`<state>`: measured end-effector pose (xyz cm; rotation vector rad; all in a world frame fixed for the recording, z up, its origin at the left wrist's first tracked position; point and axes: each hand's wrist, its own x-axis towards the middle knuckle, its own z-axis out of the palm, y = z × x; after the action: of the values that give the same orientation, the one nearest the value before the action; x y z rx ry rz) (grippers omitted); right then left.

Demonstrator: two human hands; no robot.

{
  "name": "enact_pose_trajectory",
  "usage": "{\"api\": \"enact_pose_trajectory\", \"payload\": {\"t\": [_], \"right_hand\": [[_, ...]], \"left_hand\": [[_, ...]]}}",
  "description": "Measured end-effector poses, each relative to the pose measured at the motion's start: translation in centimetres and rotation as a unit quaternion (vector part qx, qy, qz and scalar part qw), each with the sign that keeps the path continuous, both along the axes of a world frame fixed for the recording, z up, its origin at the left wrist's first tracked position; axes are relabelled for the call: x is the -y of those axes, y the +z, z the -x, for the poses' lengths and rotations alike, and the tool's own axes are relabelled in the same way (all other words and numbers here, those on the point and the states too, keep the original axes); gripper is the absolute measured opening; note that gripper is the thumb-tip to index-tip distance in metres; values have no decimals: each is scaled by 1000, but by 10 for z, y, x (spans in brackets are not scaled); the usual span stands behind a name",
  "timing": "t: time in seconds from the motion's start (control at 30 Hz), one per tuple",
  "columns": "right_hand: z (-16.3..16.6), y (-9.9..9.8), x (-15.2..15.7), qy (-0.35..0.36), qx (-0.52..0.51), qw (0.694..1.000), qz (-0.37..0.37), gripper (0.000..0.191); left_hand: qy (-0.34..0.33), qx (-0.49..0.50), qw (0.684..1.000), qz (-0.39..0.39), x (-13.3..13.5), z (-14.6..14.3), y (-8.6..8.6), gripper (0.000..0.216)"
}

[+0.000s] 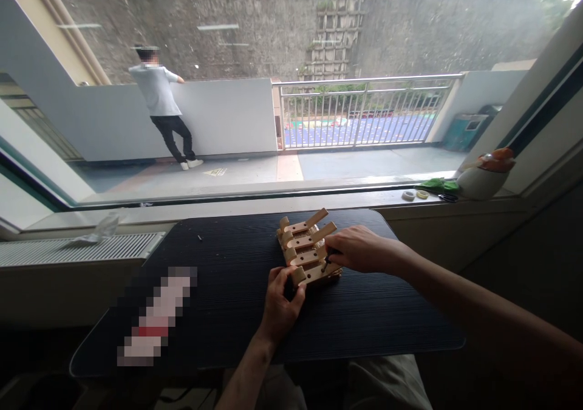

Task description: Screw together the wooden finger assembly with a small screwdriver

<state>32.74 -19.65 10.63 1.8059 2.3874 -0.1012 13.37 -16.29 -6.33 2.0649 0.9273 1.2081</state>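
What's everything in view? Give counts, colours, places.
Table: 1, black, centre
Wooden piece: 1, tan, on table
Tool: 1, dark, at wooden piece
Scrap: 1, pale, table's far left
Blurred strip: 1, pinkish, table's left
Windowsill: 1, white, behind table
Tape rolls: 2, white, yellow, on windowsill
Cloth: 1, green, near tape
Small item: 1, black, beside cloth
Container: 1, white, orange top, windowsill's right
Radiator: 1, white, left
Plastic bag: 1, clear, on radiator
Person: 1, light shirt, outside
Railing: 1, silver, outside
Bin: 1, teal, outside right
Low wall: 1, white, outside left
Stone wall: 1, grey, background
Left hand: 1, bare, gripping piece
Right hand: 1, bare, holding tool
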Motion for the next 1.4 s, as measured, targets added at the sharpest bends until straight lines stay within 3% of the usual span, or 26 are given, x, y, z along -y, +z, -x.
{"api": "enact_pose_trajectory", "payload": {"t": [0.2,0.4,0.53,0.73,1.03,1.33,1.4], "right_hand": [[-3,-4,4,-24,8,1000,-9,30],[-4,8,5,-10,3,1000,-14,33],[-1,13,2,17,0,1000,-3,22],[1,8,-2,14,5,1000,-18,21],[6,2,2,-25,32,999,-22,40],[5,15,9,28,-8,999,-29,20],[6,13,7,35,-12,999,-26,22]], "left_hand": [[2,2,1000,-2,1,0,1,26],[3,0,1000,-4,1,0,1,24],[1,-4,1000,1,1,0,1,25],[-4,-3,1000,2,1,0,0,27],[0,9,1000,3,1,0,-1,26],[5,3,1000,1,2,0,2,25],[3,3,1000,4,2,1,1,26]]}}
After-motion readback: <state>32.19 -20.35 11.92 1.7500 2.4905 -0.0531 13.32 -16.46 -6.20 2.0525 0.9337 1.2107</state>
